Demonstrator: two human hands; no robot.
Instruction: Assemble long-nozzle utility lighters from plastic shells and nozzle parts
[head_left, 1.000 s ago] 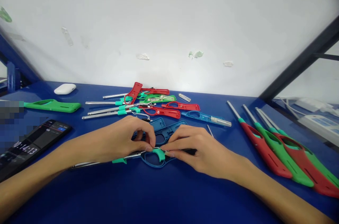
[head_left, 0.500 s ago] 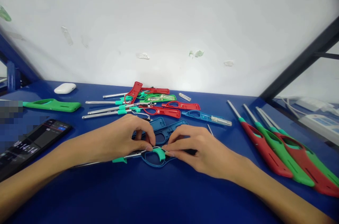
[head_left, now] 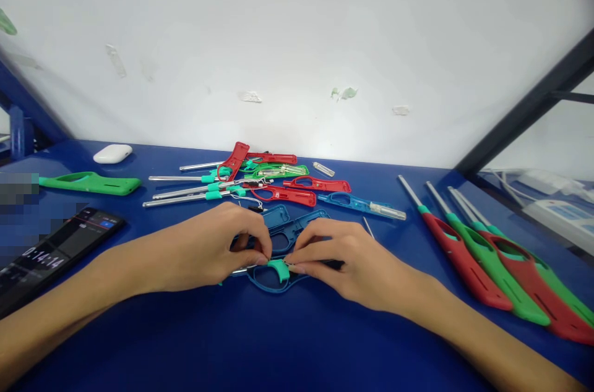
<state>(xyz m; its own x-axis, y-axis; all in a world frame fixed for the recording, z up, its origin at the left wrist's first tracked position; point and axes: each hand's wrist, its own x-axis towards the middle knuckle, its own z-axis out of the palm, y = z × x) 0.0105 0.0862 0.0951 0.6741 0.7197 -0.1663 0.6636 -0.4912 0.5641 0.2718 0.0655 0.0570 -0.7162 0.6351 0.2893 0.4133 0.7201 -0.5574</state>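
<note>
Both my hands are over a blue lighter handle half (head_left: 271,287) lying in front of me, with a teal trigger (head_left: 279,269) set in its loop. My left hand (head_left: 232,243) pinches thumb and forefinger together just left of the trigger; the part between them is too small to make out. Beneath that hand, a short bit of metal tube (head_left: 241,270) shows and the rest is hidden. On the trigger's right side, my right hand (head_left: 346,256) is closed at the fingertips around something small and hidden. Behind my fingers lie more blue handle halves (head_left: 297,228).
Behind lie opened lighters with red handle halves (head_left: 290,195), metal tubes (head_left: 179,196) and clear fuel tanks (head_left: 323,169). Closed red and green lighters (head_left: 468,265) lie at right. Leftward are a phone (head_left: 69,250), a green lighter (head_left: 95,183) and a white case (head_left: 112,154).
My left hand and forearm have lowered slightly, now covering most of the metal tube and teal collar that showed beneath. My right hand stays nearly still at the trigger.
</note>
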